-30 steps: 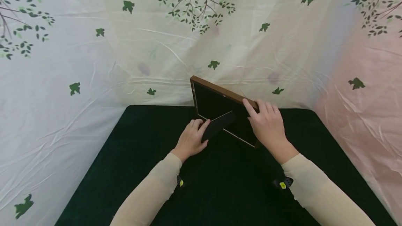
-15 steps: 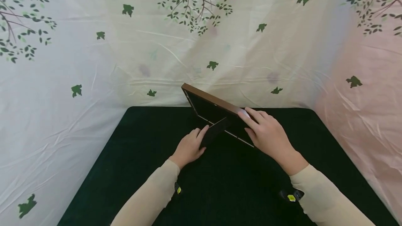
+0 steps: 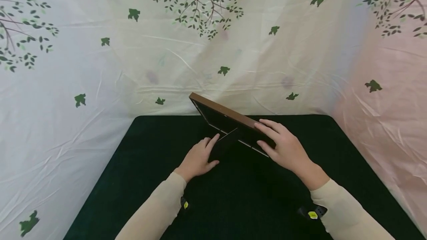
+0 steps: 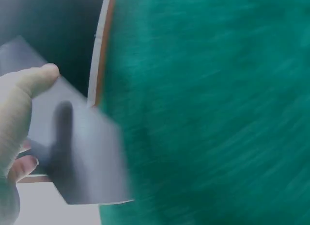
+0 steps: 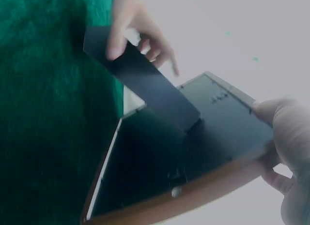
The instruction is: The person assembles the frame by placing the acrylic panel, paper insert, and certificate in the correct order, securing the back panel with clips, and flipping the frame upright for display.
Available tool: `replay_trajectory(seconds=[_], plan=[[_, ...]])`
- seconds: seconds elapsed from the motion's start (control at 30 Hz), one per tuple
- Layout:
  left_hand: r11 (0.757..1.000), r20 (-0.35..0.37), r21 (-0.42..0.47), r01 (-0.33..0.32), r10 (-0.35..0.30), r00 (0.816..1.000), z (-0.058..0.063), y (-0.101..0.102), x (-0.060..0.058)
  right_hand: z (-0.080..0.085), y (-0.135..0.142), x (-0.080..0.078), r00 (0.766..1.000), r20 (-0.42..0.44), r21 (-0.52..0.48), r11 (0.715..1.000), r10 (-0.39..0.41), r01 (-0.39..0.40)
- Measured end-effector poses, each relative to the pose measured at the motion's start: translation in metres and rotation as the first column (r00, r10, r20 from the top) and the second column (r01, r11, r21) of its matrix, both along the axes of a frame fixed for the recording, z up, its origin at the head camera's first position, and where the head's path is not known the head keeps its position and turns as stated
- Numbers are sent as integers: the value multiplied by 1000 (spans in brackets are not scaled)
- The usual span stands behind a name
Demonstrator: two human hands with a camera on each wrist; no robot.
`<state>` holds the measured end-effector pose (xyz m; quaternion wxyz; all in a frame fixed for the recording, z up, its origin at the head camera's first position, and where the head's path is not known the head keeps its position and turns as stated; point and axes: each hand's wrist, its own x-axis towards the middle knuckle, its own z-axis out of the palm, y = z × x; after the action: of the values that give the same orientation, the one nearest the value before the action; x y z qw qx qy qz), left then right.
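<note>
A brown-edged picture frame [image 3: 224, 109] with a black back leans on the dark green table, its back facing me. From that back sticks out a black easel stand [image 3: 225, 144]. My left hand [image 3: 197, 158] holds the stand near its free end; in the left wrist view the thumb lies along one face of the stand [image 4: 89, 152]. The right hand [image 3: 287, 145] grips the frame's right end, thumb on the back and fingers over the top edge. In the right wrist view, small metal fittings show on the backing [image 5: 145, 152]. The frame's front is hidden.
The dark green table [image 3: 140, 184] spreads around both hands. A pale curtain [image 3: 146, 62] with printed branches and green birds hangs behind its far edge and along both sides. Each wrist wears a small black device [image 3: 313, 212] with a yellow mark.
The frame's top edge has come down and shifted left, so the frame leans more toward me. Both hands have lowered slightly with it, keeping hold of the stand and the right end.
</note>
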<state>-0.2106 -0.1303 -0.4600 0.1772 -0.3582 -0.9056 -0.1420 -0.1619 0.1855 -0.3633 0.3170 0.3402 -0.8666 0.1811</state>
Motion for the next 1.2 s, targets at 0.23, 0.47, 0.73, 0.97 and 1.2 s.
replay_trajectory(seconds=[0.23,0.47,0.73,0.97,1.2], plan=[[999,-262,-50,-8,-5,965,74,-8,-11,3,22,6,993,-63,-23,995,100,-102],[978,-296,-208,-19,-44,954,122,0,-40,6,29,9,990,-61,-16,992,127,-128],[927,-177,-375,-27,-43,983,131,5,-59,3,26,9,988,-61,-3,990,143,-143],[923,-222,-382,-41,-48,974,125,11,-66,1,26,7,986,-72,-21,988,152,-154],[943,-214,-329,-46,-27,977,126,16,-72,-4,26,3,986,-76,-62,986,150,-155]])
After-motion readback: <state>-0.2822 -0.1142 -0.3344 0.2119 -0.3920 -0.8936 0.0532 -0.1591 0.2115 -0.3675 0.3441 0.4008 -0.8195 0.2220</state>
